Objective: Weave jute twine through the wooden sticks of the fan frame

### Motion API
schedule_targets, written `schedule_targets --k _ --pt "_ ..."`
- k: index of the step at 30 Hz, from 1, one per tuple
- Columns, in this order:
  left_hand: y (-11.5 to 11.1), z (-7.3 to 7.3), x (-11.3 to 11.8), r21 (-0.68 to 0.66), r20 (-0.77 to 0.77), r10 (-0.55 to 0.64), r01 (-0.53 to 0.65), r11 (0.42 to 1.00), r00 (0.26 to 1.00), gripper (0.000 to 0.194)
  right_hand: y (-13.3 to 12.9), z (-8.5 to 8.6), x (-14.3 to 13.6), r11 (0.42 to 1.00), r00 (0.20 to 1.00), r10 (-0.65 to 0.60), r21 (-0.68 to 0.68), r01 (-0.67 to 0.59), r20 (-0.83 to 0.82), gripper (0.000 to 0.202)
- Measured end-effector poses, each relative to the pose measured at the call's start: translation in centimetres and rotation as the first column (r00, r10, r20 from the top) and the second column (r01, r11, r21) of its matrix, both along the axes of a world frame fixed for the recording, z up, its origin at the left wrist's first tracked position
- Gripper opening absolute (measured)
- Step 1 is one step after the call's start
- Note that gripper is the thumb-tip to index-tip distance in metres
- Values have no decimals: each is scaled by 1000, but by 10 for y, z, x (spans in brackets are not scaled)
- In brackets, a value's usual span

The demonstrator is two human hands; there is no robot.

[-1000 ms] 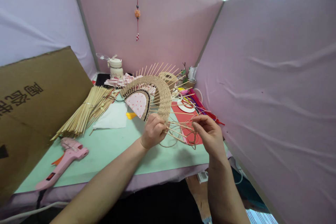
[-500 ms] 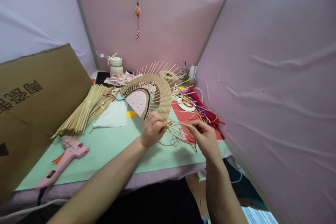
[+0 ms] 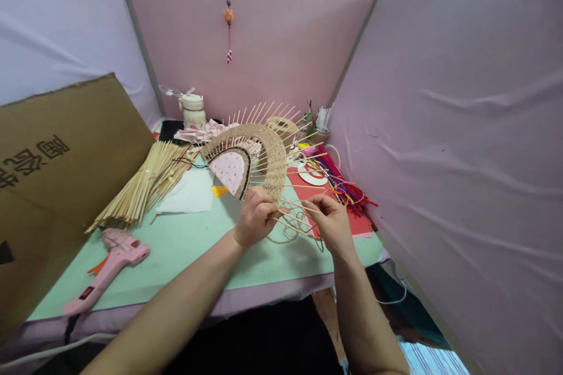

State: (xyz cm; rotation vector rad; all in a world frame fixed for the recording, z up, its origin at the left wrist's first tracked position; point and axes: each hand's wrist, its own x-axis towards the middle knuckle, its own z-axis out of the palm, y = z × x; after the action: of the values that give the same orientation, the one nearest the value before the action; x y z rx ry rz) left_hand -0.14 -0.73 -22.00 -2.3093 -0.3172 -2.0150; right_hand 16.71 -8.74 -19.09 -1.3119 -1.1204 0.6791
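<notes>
Right hand [image 3: 332,222], pinching twine [image 3: 281,242] or stick (cannot tell), has moved nearer left hand [image 3: 256,218], which pinches woven piece [image 3: 276,165], narrowing the gap.

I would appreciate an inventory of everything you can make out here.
Woven piece: one, tan with spotted pink, centre
Sticks: many, pale, fanning from it
Twine: loose loops, tan, below the hands
Stick bundle: one, pale, left
Glue gun: one, pink, front left
Cardboard: one, brown, far left
White sheet: one, beside the bundle
Bottle: one, cream, back left
Red paper: at least one, right
Ornament: one, orange and red, back panel
Panels: three, pink and lilac, around
Small items behind: too cluttered to count
Left hand: one, bare, gripping the woven piece's lower edge
Right hand: one, bare, at the stick ends
</notes>
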Motion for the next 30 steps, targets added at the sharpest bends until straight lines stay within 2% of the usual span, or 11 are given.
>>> schedule_targets --k 8,17,20,23,25,28,30 --pt "-1 0 0 6 -3 20 -20 1000 1000 29 17 -8 -5 998 998 -62 17 62 -15 24" --pt "-1 -3 0 37 -46 71 -70 997 996 20 28 -12 -12 997 995 -77 13 78 -57 27" --pt "-1 -3 0 25 -40 52 -51 998 998 13 26 -11 -11 996 995 -87 17 88 -52 27" --pt "-1 -4 0 12 -34 26 -26 1000 999 11 18 -2 -7 994 994 -95 40 98 -59 27" --pt "-1 -4 0 9 -36 23 -23 1000 999 12 9 7 -3 999 991 -41 26 45 -127 30" --pt "-1 -5 1 8 -37 21 -20 1000 999 13 -6 24 5 992 959 115 -15 -123 -261 31" --pt "-1 -5 1 7 -35 19 -19 1000 999 13 -15 34 10 980 952 186 -23 -197 -242 27"
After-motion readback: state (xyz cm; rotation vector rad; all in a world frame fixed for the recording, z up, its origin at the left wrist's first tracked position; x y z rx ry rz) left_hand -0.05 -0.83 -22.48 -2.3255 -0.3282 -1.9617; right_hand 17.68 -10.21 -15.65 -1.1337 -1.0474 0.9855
